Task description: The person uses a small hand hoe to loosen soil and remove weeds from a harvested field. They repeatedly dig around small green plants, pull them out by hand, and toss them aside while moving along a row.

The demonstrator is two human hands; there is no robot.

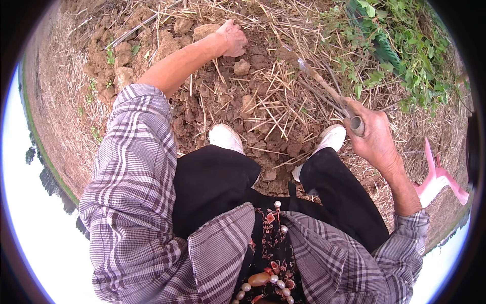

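My left hand (232,39) reaches down to the loose brown soil (224,87) at the top middle. Its fingers curl under, against the dirt, so I cannot tell whether they hold anything. In my right hand (374,131) is a long-handled hand tool (322,81) with a hollow, tubular butt end. Its shaft slants up and left, and its far end, with a shiny patch, is hard to make out among straw and soil. A small clod (242,67) lies just below my left hand. Dry straw (277,98) covers the soil between the hands.
Green leafy vines (421,57) lie over a dark green woven-looking item (387,49) at upper right. Larger clods (165,47) sit at upper left. My white shoes (226,137) are planted in the dirt. A pink object (436,178) stands beyond my right forearm.
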